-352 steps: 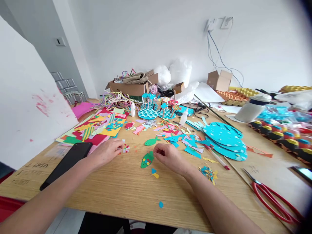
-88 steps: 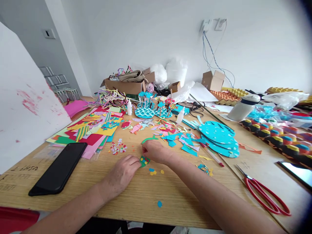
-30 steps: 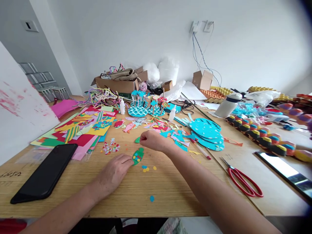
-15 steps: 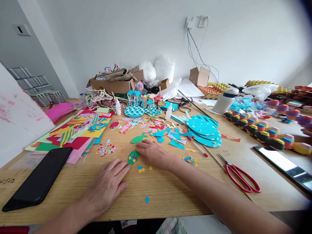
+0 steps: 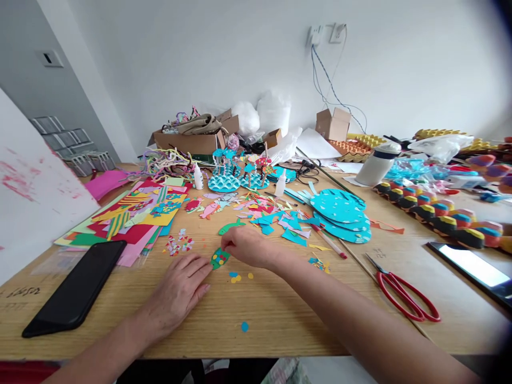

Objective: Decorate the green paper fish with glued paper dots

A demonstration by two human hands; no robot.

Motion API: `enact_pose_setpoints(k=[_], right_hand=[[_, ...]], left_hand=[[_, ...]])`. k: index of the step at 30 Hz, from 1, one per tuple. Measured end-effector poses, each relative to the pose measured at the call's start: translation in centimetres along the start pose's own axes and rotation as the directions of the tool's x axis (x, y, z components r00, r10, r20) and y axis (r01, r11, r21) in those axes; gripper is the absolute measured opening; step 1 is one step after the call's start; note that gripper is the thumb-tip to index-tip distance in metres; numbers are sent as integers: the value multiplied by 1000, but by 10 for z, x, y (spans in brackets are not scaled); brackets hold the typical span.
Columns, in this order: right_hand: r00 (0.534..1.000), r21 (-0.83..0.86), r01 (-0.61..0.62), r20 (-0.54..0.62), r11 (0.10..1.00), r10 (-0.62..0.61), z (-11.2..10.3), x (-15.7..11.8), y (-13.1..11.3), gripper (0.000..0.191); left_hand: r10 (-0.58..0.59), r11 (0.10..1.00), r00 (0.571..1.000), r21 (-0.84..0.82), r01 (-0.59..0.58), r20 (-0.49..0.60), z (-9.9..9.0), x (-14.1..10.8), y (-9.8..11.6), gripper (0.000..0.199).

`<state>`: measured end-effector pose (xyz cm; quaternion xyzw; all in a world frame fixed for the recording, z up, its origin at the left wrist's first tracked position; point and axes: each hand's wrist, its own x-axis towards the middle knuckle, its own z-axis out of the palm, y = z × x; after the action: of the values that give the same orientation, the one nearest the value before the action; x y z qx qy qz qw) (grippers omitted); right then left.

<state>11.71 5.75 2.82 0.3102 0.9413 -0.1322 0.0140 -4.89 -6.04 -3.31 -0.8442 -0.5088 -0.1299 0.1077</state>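
A green paper fish with yellow, red and blue dots lies on the wooden table between my hands. My left hand rests flat, its fingertips at the fish's lower left end. My right hand is at the fish's upper right end with fingers pressed together; what they hold, if anything, is hidden. Just above, partly behind the right hand, is a plain green paper fish. Small yellow dots and a blue dot lie nearer the table's front edge.
Coloured paper sheets and a black phone are at the left. Red-handled scissors, blue paper discs and another phone lie at the right. Paper scraps and a glue bottle stand beyond my hands.
My right hand's fingers have drawn together and curled over the dotted fish's upper end. The whole view has shifted slightly; my left hand stays beside the fish.
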Motion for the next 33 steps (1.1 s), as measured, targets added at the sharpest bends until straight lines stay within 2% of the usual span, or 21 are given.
enact_pose_setpoints(k=[5,11,17,22,25,28,33], right_hand=[[996,-30,-28,87,999,30,3,22,-10,24],[984,-67,-46,167,997,57,3,28,-15,25],[988,-67,-55,141,996,64,-2,28,-14,28],[992,-55,-62,109,997,67,6,29,-14,23],[997,-31,-61,53,998,63,5,28,-12,21],[995,26,-59,-80,998,61,-1,21,-4,23],[956,133,-64,-278,989,99,-4,3,11,24]], left_hand=[[-3,1000,1000,-14,3,20,2,-2,2,29],[-12,1000,1000,-21,13,13,3,-1,3,28],[-11,1000,1000,-17,11,-3,3,-1,5,28],[-14,999,1000,-30,14,-4,3,0,4,27],[-15,1000,1000,-27,14,-18,4,-1,4,27],[-6,1000,999,-16,5,-42,3,-4,5,28],[-25,997,987,-73,13,-159,-16,-5,-5,30]])
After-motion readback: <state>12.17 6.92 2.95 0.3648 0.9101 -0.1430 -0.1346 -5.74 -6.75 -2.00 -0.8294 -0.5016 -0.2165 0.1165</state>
